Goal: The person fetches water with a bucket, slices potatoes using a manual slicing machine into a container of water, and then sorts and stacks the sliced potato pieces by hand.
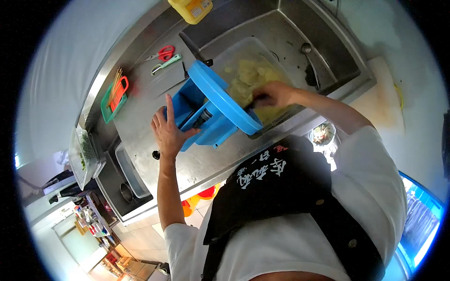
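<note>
A blue hand-crank vegetable slicer (225,100) stands on the steel counter at the sink's edge. My left hand (168,133) braces its near left side, thumb and fingers spread around the body. On the far side of the round blue disc, my right hand (276,95) is closed around a dark crank handle (251,104), slightly smeared by motion. Pale yellow slices (253,77), probably potato, lie in a clear plastic tub (248,45) in the sink, beside the disc. The slicer's body partly covers the tub.
Red scissors (166,53), a green-handled peeler (165,64) and a knife (172,85) lie on the counter behind the slicer. Left are green and red baskets (112,100) with chopsticks. A ladle (310,61) rests in the sink (290,51); a yellow jug (192,10) stands at the back.
</note>
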{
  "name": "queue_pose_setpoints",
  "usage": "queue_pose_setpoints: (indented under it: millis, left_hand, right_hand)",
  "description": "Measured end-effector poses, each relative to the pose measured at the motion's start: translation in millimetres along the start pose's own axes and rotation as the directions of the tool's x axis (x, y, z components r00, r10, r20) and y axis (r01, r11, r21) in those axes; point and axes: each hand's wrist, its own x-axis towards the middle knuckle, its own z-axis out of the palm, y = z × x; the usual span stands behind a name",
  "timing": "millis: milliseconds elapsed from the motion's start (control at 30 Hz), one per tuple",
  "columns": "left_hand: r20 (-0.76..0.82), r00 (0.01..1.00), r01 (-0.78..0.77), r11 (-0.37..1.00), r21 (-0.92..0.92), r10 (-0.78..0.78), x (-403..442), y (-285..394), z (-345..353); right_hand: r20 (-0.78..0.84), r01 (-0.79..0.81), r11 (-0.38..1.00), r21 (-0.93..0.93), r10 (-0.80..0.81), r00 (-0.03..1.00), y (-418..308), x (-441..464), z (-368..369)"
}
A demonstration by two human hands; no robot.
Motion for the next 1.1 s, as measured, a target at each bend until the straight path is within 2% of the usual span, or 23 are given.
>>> queue_pose_setpoints:
  millis: [100,167,233,300,367,467,533,600,667,767,833,900,967,1100]
  left_hand:
    - [0.018,0.999,-0.032,0.999,-0.004,0.032,6.1,2.3,-2.2]
    - [0.032,0.998,-0.047,0.999,-0.022,0.048,5.6,1.8,-2.2]
    - [0.043,0.997,-0.058,0.998,-0.021,0.059,5.6,0.4,-0.1]
    - [0.045,0.997,-0.062,0.998,-0.010,0.063,5.7,0.5,-0.5]
    - [0.038,0.998,-0.053,0.999,0.004,0.053,4.1,0.2,-1.6]
    - [0.023,0.998,-0.052,0.999,0.002,0.052,3.7,0.6,-1.2]
    - [-0.004,0.999,-0.054,0.998,-0.014,0.054,4.0,0.6,-0.6]
    - [-0.012,0.999,-0.048,0.999,-0.023,0.047,0.5,-1.4,-0.3]
    - [-0.004,0.999,-0.045,0.999,-0.028,0.045,2.3,-0.9,-1.3]
    - [0.010,0.999,-0.053,0.998,-0.026,0.053,5.0,2.4,-2.7]
    - [0.031,0.998,-0.053,0.999,-0.010,0.053,4.5,0.9,-0.4]
    - [0.038,0.997,-0.061,0.998,-0.004,0.062,5.8,3.6,-2.8]
    - [0.028,0.997,-0.068,0.998,0.005,0.068,5.6,2.8,-1.6]
    - [-0.008,0.997,-0.073,0.997,-0.003,0.073,3.4,0.5,-0.2]
  right_hand:
    - [0.198,-0.041,0.994,-0.097,0.060,0.978,-63.7,-21.9,-42.0]
    - [-0.010,0.006,0.998,0.061,-0.005,1.000,-81.6,-14.9,-59.6]
    - [-0.184,0.020,0.999,0.043,-0.011,0.983,-106.7,13.4,-90.0]
    - [-0.266,0.206,0.978,0.031,-0.191,0.945,-73.3,59.0,-87.8]
    - [-0.324,0.167,0.982,-0.092,-0.188,0.927,-41.8,97.3,-80.5]
    - [-0.200,0.036,0.999,0.024,-0.031,0.979,13.7,111.8,-43.3]
    - [0.033,-0.109,0.994,0.019,0.108,0.994,23.5,86.1,-21.4]
    - [0.068,-0.090,0.995,0.049,0.086,0.994,30.6,43.3,6.3]
    - [0.114,-0.074,0.992,0.101,0.062,0.992,-14.7,-2.6,-9.3]
    - [0.151,-0.068,0.996,0.051,0.059,0.987,-57.0,-26.1,-35.1]
    - [-0.061,0.044,0.953,0.301,-0.027,0.998,-83.9,-13.1,-62.1]
    - [-0.334,0.198,0.977,0.080,-0.161,0.929,-92.5,20.1,-85.2]
    - [-0.306,0.210,0.972,0.104,-0.169,0.937,-64.9,66.5,-88.5]
    - [-0.262,0.072,0.994,0.087,-0.047,0.964,-1.3,111.8,-54.4]
